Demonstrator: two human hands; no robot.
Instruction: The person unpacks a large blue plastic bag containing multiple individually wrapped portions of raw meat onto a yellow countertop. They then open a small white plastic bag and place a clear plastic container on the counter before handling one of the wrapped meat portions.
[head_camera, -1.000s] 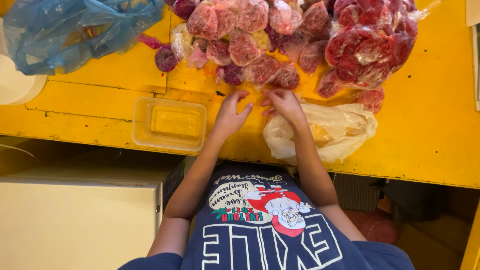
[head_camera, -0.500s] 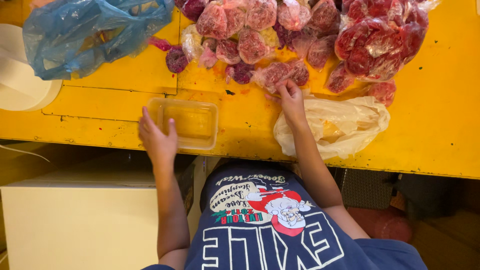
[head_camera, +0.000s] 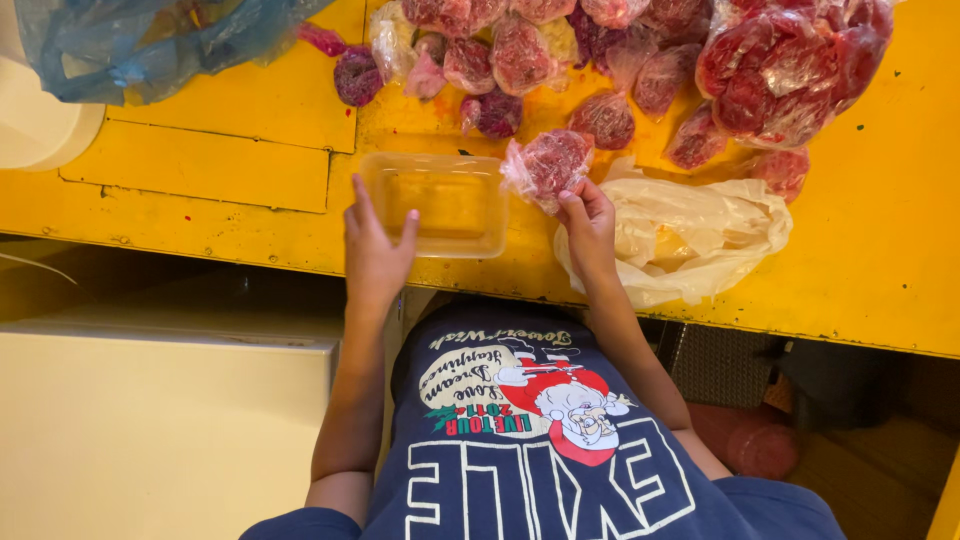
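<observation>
My left hand (head_camera: 375, 250) is open, fingers spread, its fingertips resting against the near rim of a shallow, clear rectangular plastic tray (head_camera: 440, 200) with rounded corners, which sits on the scuffed yellow painted wooden table (head_camera: 230, 170) close to its near edge. My right hand (head_camera: 588, 215) is closed around a lumpy packet of dark red minced stuff wrapped in crinkled clear film (head_camera: 548, 165), pinching it from below just beside the tray's right end. Under that wrist lies a crumpled, translucent cream plastic bag (head_camera: 700, 235), soft and wrinkled. Further back the table carries a heap of similar red film-wrapped packets (head_camera: 620, 60), glossy and rounded, and a rumpled thin blue plastic bag (head_camera: 140, 45) at the far left corner.
</observation>
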